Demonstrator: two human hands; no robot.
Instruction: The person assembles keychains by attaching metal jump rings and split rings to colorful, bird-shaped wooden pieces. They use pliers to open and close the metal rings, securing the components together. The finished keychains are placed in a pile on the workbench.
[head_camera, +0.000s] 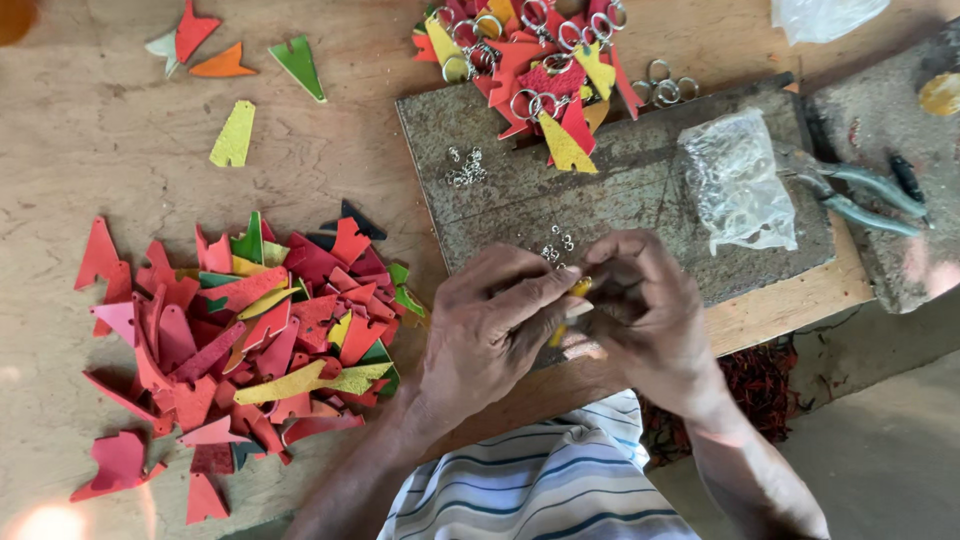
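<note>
Both hands, left hand (490, 330) and right hand (645, 315), meet over the slab's (620, 190) near edge. Loose cutouts (250, 340) lie left; ringed pieces (540, 70) sit behind, bag (735, 180) and pliers (865, 195) right.

Matt, leather-like flat cutouts (250, 330) in red, pink, yellow and green are seen piled on a rough, pale wooden table (90, 140). A yellow piece (578, 290) of the same matt stuff is pinched between both hands. A worn, speckled grey board (620, 190), matt and gritty, is laid on raw wood. Shiny metal rings (465, 170) and key rings (540, 100) are shown. A crinkled clear plastic bag (735, 185) looks glossy. Pliers (865, 195) are dull metal. Striped cloth (540, 480) is soft, matt.
</note>
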